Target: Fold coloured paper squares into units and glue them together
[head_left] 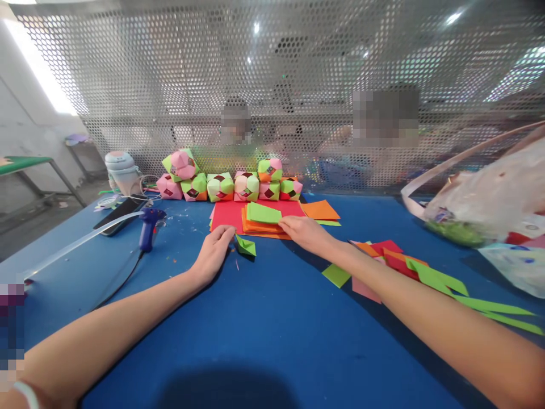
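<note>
Right hand (pixel 304 232) pinches green sheets (pixel 264 213) at their three-o'clock edge, atop orange paper (pixel 259 228). Left hand (pixel 214 251), curled, has a green fold (pixel 246 246) at three o'clock; whether gripped, unclear. Sheets look light, easily creased: best held by edges.

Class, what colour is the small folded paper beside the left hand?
The folded paper is green, seen best in the head view.

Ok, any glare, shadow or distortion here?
Head view: washed-out bright strip at upper left, light spots at the perforated panel; head view: dark shadow on the blue tabletop, bottom; head view: wide-angle stretching toward the sides, right hand and green paper fairly clear.
</note>
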`<move>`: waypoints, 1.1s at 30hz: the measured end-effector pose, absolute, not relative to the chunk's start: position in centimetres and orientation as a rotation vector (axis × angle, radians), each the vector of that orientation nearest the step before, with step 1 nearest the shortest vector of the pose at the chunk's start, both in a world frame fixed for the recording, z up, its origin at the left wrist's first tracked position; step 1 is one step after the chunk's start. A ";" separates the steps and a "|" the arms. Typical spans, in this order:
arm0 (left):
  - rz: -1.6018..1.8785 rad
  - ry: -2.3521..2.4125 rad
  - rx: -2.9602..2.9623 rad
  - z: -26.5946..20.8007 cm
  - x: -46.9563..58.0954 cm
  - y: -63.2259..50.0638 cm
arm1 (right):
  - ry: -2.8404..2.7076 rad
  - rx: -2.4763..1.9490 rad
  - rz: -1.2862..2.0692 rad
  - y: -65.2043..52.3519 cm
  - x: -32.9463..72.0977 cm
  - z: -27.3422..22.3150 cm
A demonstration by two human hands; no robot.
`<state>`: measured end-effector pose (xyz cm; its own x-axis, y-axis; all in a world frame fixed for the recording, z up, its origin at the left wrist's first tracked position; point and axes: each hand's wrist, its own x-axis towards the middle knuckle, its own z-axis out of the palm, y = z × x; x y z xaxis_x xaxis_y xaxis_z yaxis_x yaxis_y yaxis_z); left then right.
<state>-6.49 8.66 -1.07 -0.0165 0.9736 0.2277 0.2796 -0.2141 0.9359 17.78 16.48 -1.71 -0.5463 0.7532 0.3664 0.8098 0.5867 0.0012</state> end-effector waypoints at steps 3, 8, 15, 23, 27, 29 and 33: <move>1.288 1.347 1.596 -0.8 -6.6 8.7 | -2.508 -1.276 -0.281 16.1 18.1 -1.7; 1.283 1.410 1.767 -0.5 -6.6 8.9 | -2.588 -1.264 -0.333 15.4 19.4 -1.8; 1.206 1.473 1.846 -1.1 -6.1 9.2 | -2.540 -1.309 -0.374 15.2 19.6 -0.9; 1.190 1.484 1.902 -1.2 -6.3 9.1 | -2.557 -1.039 -0.351 15.4 12.8 -0.3; 1.204 1.478 1.911 -1.3 -6.4 8.9 | -2.545 -0.989 -0.269 16.0 11.3 -1.0; 1.206 1.469 1.910 -1.3 -6.4 8.9 | -2.506 -1.002 -0.211 16.2 11.2 -1.5; 1.200 1.443 1.908 -1.5 -6.4 9.0 | -2.357 -1.051 -0.049 16.5 11.2 -2.2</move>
<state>-6.36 8.96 -1.54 0.0687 0.9291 0.3634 0.5263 -0.3432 0.7780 11.15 16.47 -2.23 -0.5408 0.6768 0.4995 0.6972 0.6929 -0.1841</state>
